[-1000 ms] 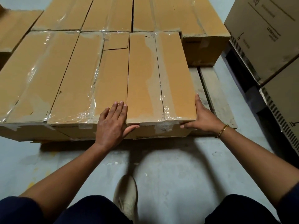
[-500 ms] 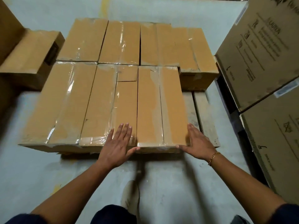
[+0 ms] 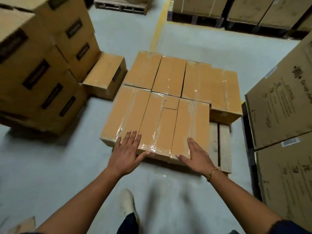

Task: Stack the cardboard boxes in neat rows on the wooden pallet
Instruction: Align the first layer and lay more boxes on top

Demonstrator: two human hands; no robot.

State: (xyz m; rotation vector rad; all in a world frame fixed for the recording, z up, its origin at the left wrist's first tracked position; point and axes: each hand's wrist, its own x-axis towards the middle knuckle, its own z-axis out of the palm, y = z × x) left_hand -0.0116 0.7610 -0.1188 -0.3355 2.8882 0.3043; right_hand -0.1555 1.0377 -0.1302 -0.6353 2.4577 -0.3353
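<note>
Two hands lie spread over the near edge of a low layer of cardboard boxes (image 3: 170, 75), long, flat-topped oblongs of smooth tan board sealed with glossy clear tape that wrinkles and catches the light. These boxes sit in two rows, long sides touching, on the wooden pallet (image 3: 219, 146), whose rough, grey-stained slats show bare at the near right corner. The left hand (image 3: 127, 152) rests over the seam between the near-left box (image 3: 121, 112) and the middle box (image 3: 157, 122), its fingers (image 3: 133, 137) straight and fanned apart, with the thumb against the taped near edge. The right hand (image 3: 196, 156) lies on the near end of the near-right box (image 3: 190, 122), fingers straight and close together, the thumb stretched left along the rim; neither hand grips anything, and how hard they press I cannot tell. A fine gold chain bracelet (image 3: 212, 173) circles the right wrist. Just left of the pallet's far corner stands a single box (image 3: 104, 76) with a dark label on its end, beside a tall, blurred stack of like boxes (image 3: 42, 73). Large printed cartons (image 3: 283, 102) lean in on the right. One pale shoe (image 3: 127, 203) stands on the smooth grey floor (image 3: 50, 166), and a faded yellow line (image 3: 158, 27) runs away at the far side.
</note>
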